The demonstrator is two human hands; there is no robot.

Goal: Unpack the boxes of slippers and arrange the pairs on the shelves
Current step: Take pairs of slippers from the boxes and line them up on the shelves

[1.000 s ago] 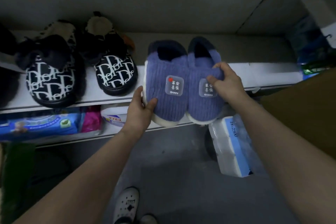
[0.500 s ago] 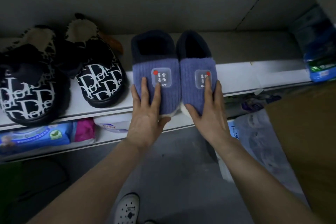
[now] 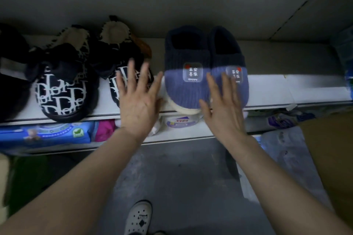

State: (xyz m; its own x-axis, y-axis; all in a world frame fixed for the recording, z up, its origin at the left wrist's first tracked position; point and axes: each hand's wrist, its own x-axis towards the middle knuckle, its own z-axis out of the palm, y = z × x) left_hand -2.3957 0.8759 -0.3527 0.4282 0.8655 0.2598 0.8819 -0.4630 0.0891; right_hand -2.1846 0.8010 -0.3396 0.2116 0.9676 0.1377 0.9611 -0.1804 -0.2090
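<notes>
Left hand (image 3: 139,99) and right hand (image 3: 223,107) spread, empty; blue slippers (image 3: 191,84) overhang shelf (image 3: 271,91) at 6 o'clock, where a nudge could topple them.

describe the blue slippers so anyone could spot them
On the white shelf, right of the black lettered pair, stand the blue slippers. Only they are ribbed knit with navy cuffs and a clear patch each.

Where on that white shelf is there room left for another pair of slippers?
Right of the blue slippers the white shelf lies bare up to the blue package. Leftward it is crowded: patterned slippers, and the left hand over the narrow gap.
</notes>
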